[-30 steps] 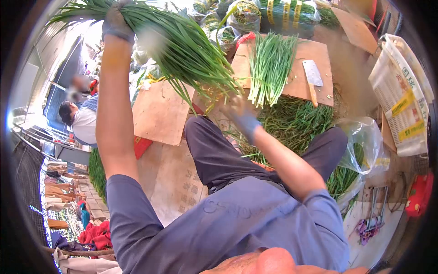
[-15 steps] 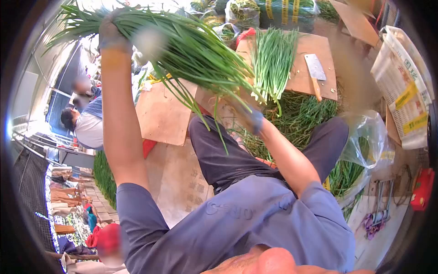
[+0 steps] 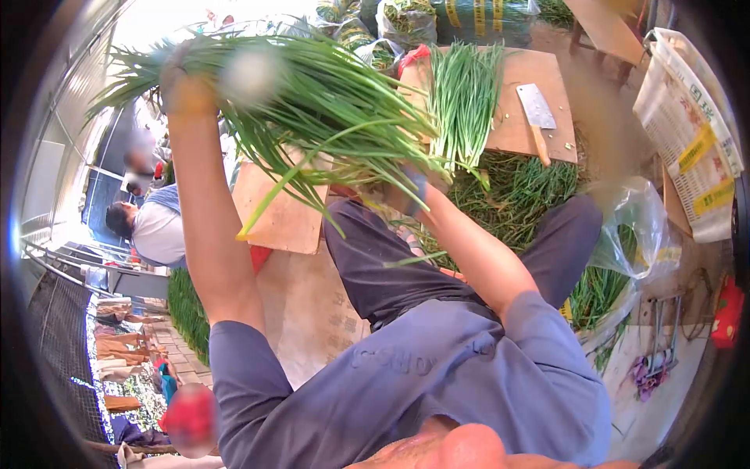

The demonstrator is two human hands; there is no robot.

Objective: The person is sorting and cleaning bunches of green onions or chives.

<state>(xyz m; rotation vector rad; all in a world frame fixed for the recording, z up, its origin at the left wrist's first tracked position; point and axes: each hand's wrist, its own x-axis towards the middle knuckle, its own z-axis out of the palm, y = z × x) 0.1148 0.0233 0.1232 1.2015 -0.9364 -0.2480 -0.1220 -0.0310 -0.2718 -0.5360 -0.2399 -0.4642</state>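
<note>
A large bunch of chives (image 3: 312, 94) stretches across the upper left, held up in the air. My gloved left hand (image 3: 183, 78) is closed around its leafy end. At the pale stalk end is my gloved right hand (image 3: 405, 191), overlapped by hanging blades, its fingers hidden and blurred. A yellowish blade (image 3: 269, 205) hangs loose under the bunch. Another loose green blade (image 3: 418, 259) shows over my lap. A second sheaf of chives (image 3: 466, 102) lies on the wooden board (image 3: 519, 74), beside a cleaver (image 3: 536, 109).
Loose greens (image 3: 523, 187) are heaped below the board. A second board (image 3: 277, 207) stands left of my knees. On the right are a clear plastic bag (image 3: 633, 227) and a printed white sack (image 3: 691, 133). Another person (image 3: 156, 223) is at the left.
The bunch has dipped and spread, with more blades hanging apart. My left hand is slightly lower and further left; my right hand has shifted left along the stalk end.
</note>
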